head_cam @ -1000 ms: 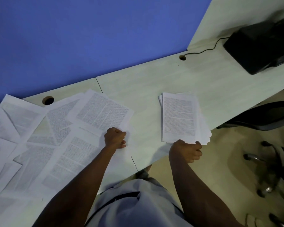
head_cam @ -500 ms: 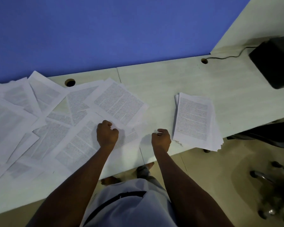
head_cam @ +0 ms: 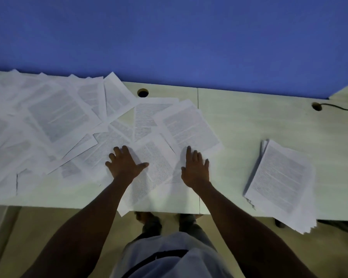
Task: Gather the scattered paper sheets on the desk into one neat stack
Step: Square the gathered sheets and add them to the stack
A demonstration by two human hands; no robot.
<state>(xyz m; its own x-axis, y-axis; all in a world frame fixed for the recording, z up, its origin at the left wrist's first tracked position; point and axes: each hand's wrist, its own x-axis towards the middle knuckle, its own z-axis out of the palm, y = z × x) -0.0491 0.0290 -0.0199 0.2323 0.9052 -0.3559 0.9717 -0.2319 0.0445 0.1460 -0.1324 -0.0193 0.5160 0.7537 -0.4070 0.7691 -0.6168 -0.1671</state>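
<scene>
A blue wall (head_cam: 179, 37) backs the pale desk (head_cam: 249, 125) over a tan floor (head_cam: 38, 227).

Dim bluish light, soft blur, wide-angle distortion

An office workstation is showing here: a pale laminate desk (head_cam: 249, 125) is running along a blue partition panel (head_cam: 169, 41), round cable grommet holes (head_cam: 143, 92) are piercing its top, a black cable (head_cam: 342, 107) is feeding through one, and printed text sheets (head_cam: 56, 117) are lying scattered.
</scene>
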